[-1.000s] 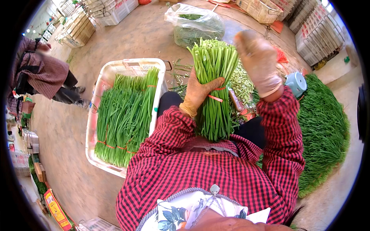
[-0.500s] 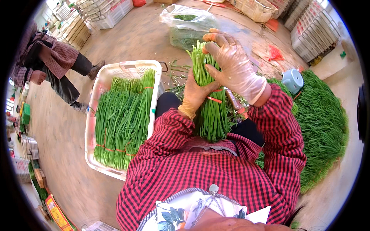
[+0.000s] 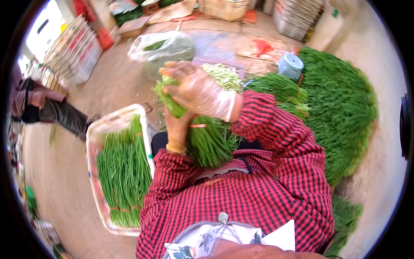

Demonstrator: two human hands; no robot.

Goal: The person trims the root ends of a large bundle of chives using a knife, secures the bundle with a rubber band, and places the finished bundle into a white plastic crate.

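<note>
Left hand point(image 3: 177, 129) is holding the green bundle point(image 3: 207, 139), grip closed round the stems point(image 3: 172, 102) just beside the orange band point(image 3: 198, 125). Right hand point(image 3: 198, 88) is cupping over the upper stem end, grip half open; can't tell if it's squeezing. Bundle is sitting tilted in front of the checked shirt point(image 3: 246, 203), leaves point(image 3: 217, 149) pointing toward the person. White crate point(image 3: 116, 121) is standing to its left, carrying banded greens point(image 3: 123, 172). Green pile point(image 3: 343, 112) is lying to the right, blue stool point(image 3: 290, 66) resting beside it. Clear bag point(image 3: 183, 48) is sitting beyond the hands.
</note>
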